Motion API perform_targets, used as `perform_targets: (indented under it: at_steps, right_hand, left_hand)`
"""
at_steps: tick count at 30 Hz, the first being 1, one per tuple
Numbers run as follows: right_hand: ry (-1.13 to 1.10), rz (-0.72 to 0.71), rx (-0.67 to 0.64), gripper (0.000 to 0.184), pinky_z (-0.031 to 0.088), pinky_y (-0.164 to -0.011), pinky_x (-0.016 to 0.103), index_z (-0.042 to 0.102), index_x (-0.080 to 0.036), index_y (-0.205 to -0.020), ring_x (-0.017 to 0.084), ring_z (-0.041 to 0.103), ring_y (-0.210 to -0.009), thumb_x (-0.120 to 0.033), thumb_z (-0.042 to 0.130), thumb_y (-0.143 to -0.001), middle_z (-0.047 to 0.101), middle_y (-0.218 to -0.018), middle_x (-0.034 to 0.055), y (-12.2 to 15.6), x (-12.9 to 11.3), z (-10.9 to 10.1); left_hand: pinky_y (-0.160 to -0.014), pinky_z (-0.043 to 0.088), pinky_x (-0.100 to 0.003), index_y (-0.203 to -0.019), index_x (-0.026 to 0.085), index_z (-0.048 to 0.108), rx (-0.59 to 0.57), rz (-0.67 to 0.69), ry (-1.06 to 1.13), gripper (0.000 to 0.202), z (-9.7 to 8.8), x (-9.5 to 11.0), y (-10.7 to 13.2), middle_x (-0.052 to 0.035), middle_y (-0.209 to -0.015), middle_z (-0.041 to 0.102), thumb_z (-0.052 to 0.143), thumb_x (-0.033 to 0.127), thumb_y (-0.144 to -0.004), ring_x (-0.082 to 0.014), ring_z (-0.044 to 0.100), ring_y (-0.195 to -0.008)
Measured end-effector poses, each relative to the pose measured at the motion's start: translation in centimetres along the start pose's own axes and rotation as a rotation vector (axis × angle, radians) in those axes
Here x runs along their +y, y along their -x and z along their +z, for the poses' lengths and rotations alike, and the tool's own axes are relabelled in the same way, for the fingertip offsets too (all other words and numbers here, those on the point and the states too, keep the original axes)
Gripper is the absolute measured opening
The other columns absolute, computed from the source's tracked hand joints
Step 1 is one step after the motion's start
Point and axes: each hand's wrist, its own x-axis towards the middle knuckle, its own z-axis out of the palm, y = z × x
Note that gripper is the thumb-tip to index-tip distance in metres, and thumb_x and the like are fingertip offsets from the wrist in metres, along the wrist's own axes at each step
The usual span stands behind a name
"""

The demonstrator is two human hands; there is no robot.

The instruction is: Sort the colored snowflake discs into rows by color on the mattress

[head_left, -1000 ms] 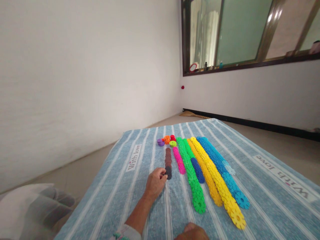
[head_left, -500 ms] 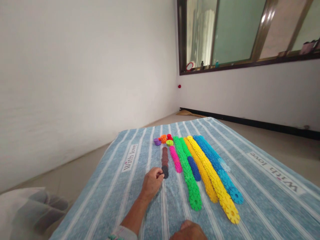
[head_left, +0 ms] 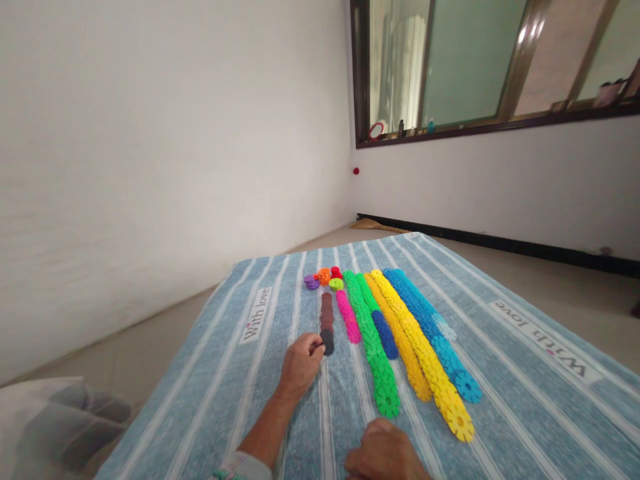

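Observation:
My left hand (head_left: 303,363) is closed in a pinch at the near edge of the black notched plastic discs (head_left: 327,343). These lie at the near end of a row of overlapping brown discs (head_left: 327,310). My right hand (head_left: 385,453) is curled at the bottom edge of the view, just short of the long green row (head_left: 377,360); whatever its fingers hold, if anything, is hidden. A short pink row (head_left: 348,317) lies between the brown and green rows.
Further right run dark blue (head_left: 385,335), orange (head_left: 407,357), yellow (head_left: 430,363) and light blue rows (head_left: 435,333). Purple (head_left: 311,283), orange (head_left: 325,275), red (head_left: 336,273) and lime discs (head_left: 336,285) sit at the far end of the striped cloth (head_left: 220,373).
My right hand has come forward, further into view and nearer the green row. My left hand stays by the black discs; the whole view has shifted slightly.

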Motion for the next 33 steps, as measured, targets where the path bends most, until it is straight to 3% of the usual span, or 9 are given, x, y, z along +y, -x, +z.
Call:
perform_targets:
  at_steps: [3,6,9,13,16,19,26,33]
  right_hand:
    - [0.012,-0.038,0.119,0.015,0.053,-0.070,0.030,0.064,-0.025,-0.090,0.018,0.065,-0.067,-0.035,0.054,-0.085,0.069,-0.072,0.0025,-1.3,0.7,-2.5]
    - [0.077,0.058,0.211,0.037,0.049,-0.091,0.038,0.054,-0.022,-0.121,0.024,0.061,-0.106,-0.030,0.054,-0.086,0.066,-0.114,0.0100,-2.7,2.5,-7.1]
    - [0.113,0.328,0.250,0.047,0.045,-0.097,0.043,0.050,-0.022,-0.128,0.027,0.056,-0.115,-0.038,0.057,-0.084,0.060,-0.124,0.0103,-3.5,5.6,-11.4]
    - [0.067,0.591,0.274,0.069,0.039,-0.102,0.049,0.041,-0.020,-0.137,0.032,0.047,-0.125,-0.053,0.059,-0.078,0.050,-0.136,0.0125,-2.3,10.8,-14.5]
    - [0.015,0.723,0.270,0.081,0.036,-0.104,0.050,0.037,-0.016,-0.140,0.033,0.045,-0.127,-0.060,0.058,-0.075,0.047,-0.139,0.0163,-0.8,13.4,-15.0]
    - [-0.033,0.794,0.283,0.085,0.034,-0.105,0.050,0.034,-0.014,-0.142,0.033,0.047,-0.126,-0.061,0.057,-0.076,0.047,-0.138,0.0182,-0.1,14.2,-14.7]
    - [-0.044,0.763,0.284,0.081,0.031,-0.109,0.046,0.034,-0.013,-0.142,0.030,0.043,-0.129,-0.059,0.056,-0.078,0.042,-0.144,0.0159,-0.4,13.8,-13.3]
    - [-0.052,0.785,0.336,0.083,0.031,-0.108,0.046,0.033,-0.012,-0.143,0.031,0.041,-0.131,-0.059,0.058,-0.078,0.039,-0.145,0.0173,0.0,15.2,-12.6]
  left_hand:
    - [-0.070,0.048,-0.026,-0.076,0.019,0.062,0.026,-0.005,-0.012,0.012,-0.1,0.2,-0.1,-0.0006,-0.073,0.065,0.052,0.025,-0.072,-0.0150,0.061,-0.068]
    - [-0.073,0.049,-0.028,-0.084,0.018,0.064,0.069,0.010,-0.038,0.018,-0.2,0.2,-0.2,-0.0031,-0.083,0.067,0.053,0.026,-0.073,-0.0158,0.063,-0.070]
    - [-0.078,0.051,-0.032,-0.092,0.018,0.064,0.121,0.061,-0.064,0.024,-0.4,0.1,-0.3,-0.0061,-0.094,0.067,0.054,0.029,-0.073,-0.0177,0.064,-0.075]
    - [-0.100,0.045,-0.037,-0.099,0.019,0.064,0.165,0.122,-0.069,0.030,-0.1,-0.2,-0.5,-0.0094,-0.111,0.064,0.059,0.030,-0.072,-0.0239,0.060,-0.108]
    - [-0.109,0.037,-0.041,-0.109,0.019,0.061,0.164,0.132,-0.066,0.042,0.3,-0.2,-0.5,-0.0116,-0.128,0.057,0.062,0.032,-0.070,-0.0267,0.050,-0.124]
    - [-0.112,0.033,-0.043,-0.117,0.021,0.057,0.123,0.122,-0.045,0.050,0.5,-0.1,-0.3,-0.0106,-0.137,0.050,0.064,0.035,-0.069,-0.0274,0.044,-0.130]
    - [-0.112,0.033,-0.045,-0.122,0.019,0.055,0.048,0.121,-0.025,0.057,0.8,0.0,-0.1,-0.0109,-0.139,0.048,0.064,0.035,-0.068,-0.0286,0.042,-0.132]
    - [-0.110,0.034,-0.045,-0.121,0.019,0.055,0.053,0.086,-0.057,0.058,1.3,0.1,-0.3,-0.0125,-0.137,0.050,0.064,0.036,-0.067,-0.0292,0.043,-0.131]
